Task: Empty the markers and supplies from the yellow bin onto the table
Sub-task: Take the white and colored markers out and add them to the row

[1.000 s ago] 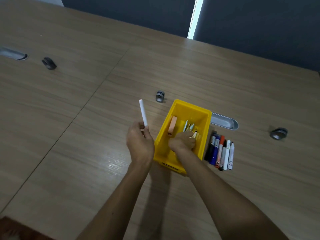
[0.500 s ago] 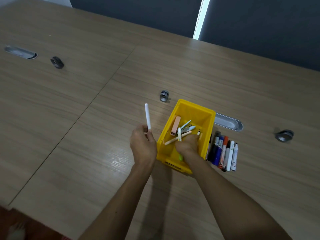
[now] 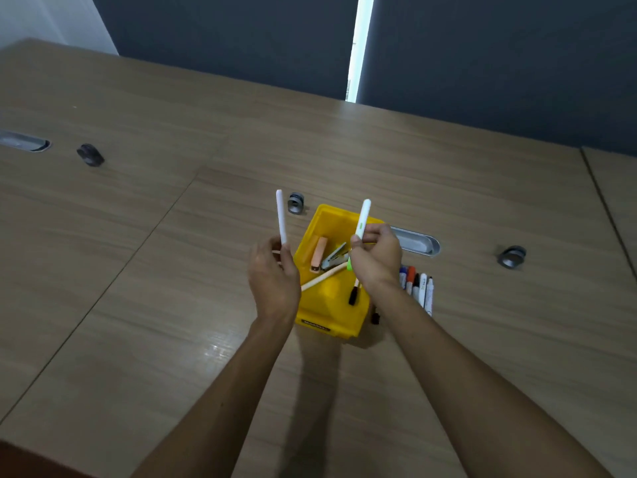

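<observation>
The yellow bin (image 3: 327,312) stands on the wooden table between my hands. Inside it lie a peach stapler (image 3: 318,254), a grey stapler (image 3: 333,257), a cream pen (image 3: 322,277) leaning on the left wall and a black-tipped marker (image 3: 354,293). My left hand (image 3: 274,281) is left of the bin, closed on a white pen (image 3: 281,215) held upright. My right hand (image 3: 377,258) is above the bin's right side, closed on a white and green highlighter (image 3: 362,220) pointing up. A row of markers (image 3: 418,286) lies on the table right of the bin, partly hidden by my right wrist.
A metal cable slot (image 3: 417,240) sits in the table behind the bin's right corner. Small dark round fittings sit behind the bin (image 3: 295,202), at the far left (image 3: 90,155) and at the right (image 3: 512,257). Another cable slot (image 3: 24,141) is at the left edge.
My right hand has risen out of the bin with the white and green highlighter in it. My left hand has stayed beside the bin with the white pen upright.
</observation>
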Motion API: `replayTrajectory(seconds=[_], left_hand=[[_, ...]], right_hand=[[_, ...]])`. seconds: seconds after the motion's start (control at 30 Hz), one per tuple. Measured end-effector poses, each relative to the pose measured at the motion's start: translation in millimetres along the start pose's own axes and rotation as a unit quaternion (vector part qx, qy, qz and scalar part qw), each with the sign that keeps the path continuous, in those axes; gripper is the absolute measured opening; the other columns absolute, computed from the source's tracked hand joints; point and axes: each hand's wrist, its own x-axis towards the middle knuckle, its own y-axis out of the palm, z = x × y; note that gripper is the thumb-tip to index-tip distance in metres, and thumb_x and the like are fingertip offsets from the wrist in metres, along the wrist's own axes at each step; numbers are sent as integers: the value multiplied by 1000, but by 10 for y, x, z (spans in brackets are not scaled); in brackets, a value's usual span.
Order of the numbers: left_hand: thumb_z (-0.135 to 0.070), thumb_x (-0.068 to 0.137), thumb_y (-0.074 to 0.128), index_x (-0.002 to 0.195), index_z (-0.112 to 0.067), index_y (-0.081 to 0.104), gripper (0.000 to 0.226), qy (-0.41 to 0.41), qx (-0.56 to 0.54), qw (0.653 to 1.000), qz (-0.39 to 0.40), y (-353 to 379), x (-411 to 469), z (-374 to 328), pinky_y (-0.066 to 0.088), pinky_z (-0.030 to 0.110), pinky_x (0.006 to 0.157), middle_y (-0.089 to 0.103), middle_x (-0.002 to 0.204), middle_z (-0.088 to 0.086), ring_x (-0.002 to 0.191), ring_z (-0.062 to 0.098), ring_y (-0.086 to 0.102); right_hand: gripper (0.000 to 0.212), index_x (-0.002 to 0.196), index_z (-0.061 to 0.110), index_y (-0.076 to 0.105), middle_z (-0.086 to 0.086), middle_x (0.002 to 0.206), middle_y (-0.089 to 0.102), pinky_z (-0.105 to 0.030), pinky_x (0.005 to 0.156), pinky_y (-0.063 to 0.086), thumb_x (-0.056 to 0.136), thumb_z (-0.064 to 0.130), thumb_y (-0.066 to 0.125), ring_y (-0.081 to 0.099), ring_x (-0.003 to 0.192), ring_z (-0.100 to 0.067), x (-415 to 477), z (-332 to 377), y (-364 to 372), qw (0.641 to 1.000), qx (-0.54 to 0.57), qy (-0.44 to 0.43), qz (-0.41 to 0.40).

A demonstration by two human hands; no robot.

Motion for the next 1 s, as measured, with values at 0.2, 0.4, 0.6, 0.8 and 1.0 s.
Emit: replayTrajectory(seconds=[0.2, 0.4, 0.6, 0.8, 1.0], left_hand=[[-21, 98, 56, 107, -10, 65, 17, 31, -41, 998, 30, 249, -171, -366, 55, 42, 74, 65, 99, 6, 87, 21, 63], [-19, 98, 55, 102, -10, 66, 14, 89, -38, 992, 81, 623, -477, -769, 50, 35, 73, 66, 93, 6, 80, 21, 63], [-18, 96, 56, 98, -12, 66, 12, 97, -9, 979, 179, 1123, -914, -1060, 54, 38, 76, 67, 92, 4, 85, 20, 65], [-19, 96, 58, 101, -13, 70, 14, 37, 107, 931, 346, 1711, -1274, -1005, 52, 24, 78, 73, 99, 5, 94, 20, 69], [-13, 89, 60, 91, -6, 72, 13, -21, 174, 900, 400, 2153, -1407, -941, 57, 33, 79, 72, 93, 12, 92, 28, 69]], right_hand=[[16, 101, 11, 62, 1, 76, 60, -12, 60, 48, 88, 2, 67, 57, 64, -7, 43, -111, -613, 995, 42, -44, -76], [16, 95, 12, 62, 2, 68, 51, -5, 54, 42, 87, -1, 66, 49, 57, -6, 95, -452, -1257, 992, 25, -35, -121], [19, 84, 15, 57, 4, 63, 50, -5, 50, 40, 86, -2, 64, 48, 52, -3, 154, -910, -1806, 985, -2, 1, -172], [23, 78, 10, 58, 4, 58, 44, -15, 57, 38, 83, -11, 65, 40, 52, -6, 335, -1368, -2105, 990, -19, 116, -73], [20, 85, 8, 67, -12, 74, 61, -34, 71, 50, 77, -8, 75, 56, 67, -19, 456, -1710, -2170, 980, -16, 197, -35]])
